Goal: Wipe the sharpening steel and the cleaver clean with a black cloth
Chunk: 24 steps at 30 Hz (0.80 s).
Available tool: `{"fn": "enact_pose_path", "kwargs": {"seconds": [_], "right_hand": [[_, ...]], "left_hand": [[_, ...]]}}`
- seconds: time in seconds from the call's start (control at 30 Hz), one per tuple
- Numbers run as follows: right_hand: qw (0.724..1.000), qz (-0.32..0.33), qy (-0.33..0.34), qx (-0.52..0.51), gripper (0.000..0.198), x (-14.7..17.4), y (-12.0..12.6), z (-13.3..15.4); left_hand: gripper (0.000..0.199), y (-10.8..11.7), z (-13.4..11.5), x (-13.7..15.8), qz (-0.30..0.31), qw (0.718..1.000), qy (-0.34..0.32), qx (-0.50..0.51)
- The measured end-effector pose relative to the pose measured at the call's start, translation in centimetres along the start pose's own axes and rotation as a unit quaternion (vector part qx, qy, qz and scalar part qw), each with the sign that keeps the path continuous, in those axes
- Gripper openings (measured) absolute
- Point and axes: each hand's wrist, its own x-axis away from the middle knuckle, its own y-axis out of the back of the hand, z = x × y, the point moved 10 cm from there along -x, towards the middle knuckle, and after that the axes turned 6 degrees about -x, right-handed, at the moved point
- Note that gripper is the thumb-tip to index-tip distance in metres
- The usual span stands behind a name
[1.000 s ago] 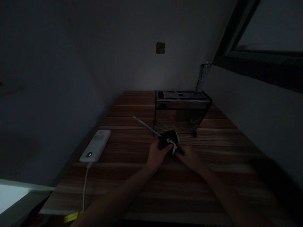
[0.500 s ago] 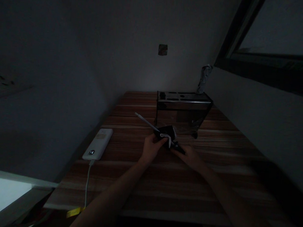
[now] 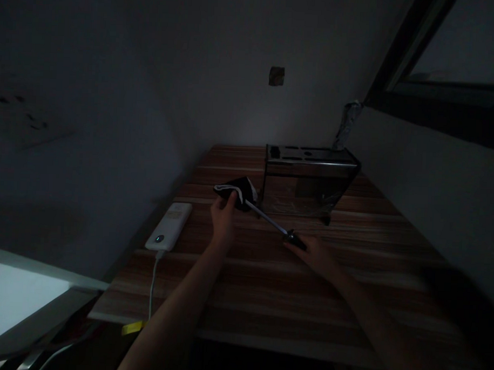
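My right hand is closed round the black handle of a sharpening steel, a thin grey rod that points up and left over the table. At its far end, my left hand pinches a black cloth with a white edge. The cloth is folded round the rod and covers its tip. Both hands are just in front of a knife block with a dark slotted top and see-through lower part.
A white power bank with a lit display lies on the striped wooden table at left, its cable running over the front edge past a yellow tag. A foil-like wrapped object sticks up from the block's right end. Walls enclose the table.
My left hand has slid the cloth up and left along the rod, from near the handle to the tip. My right hand keeps its hold. The view has shifted slightly.
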Motion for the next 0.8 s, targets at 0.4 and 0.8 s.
{"fn": "enact_pose_path", "kwargs": {"seconds": [0.4,0.8], "right_hand": [[1.000,0.006,-0.013,0.028,0.032,0.0,-0.4,-0.4],[0.999,-0.003,0.000,0.032,0.031,0.2,-0.2,-0.2]], "left_hand": [[0.032,0.4,0.4,0.1,-0.028,0.998,0.023,0.057],[0.031,-2.2,0.3,3.2,0.044,0.998,0.012,-0.054]]}}
